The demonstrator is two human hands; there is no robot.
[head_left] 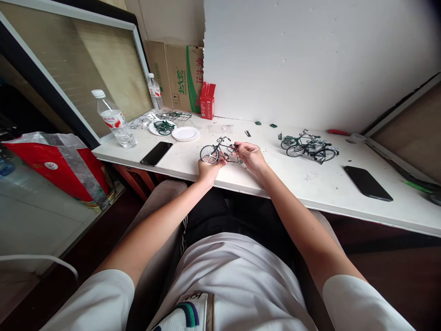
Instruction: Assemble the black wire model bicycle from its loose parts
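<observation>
A small black model bicycle point(210, 154) is held just above the table's front edge, its spoked front wheel to the left; no rear wheel shows on it. My left hand point(208, 173) grips it from below, behind the front wheel, with the fingers closed on the frame. At the seat end, my right hand point(253, 157) pinches the bicycle near the saddle with thumb and forefinger. Its other fingers are curled, and whether a small part is between the fingertips is too small to tell.
Several model bicycles point(310, 148) stand to the right on the white table point(275, 179). Phones lie at right point(368, 183) and left point(156, 153). Further left are a bottle point(119, 126), plates point(185, 134) and green parts point(164, 127). A red box point(207, 101) stands behind.
</observation>
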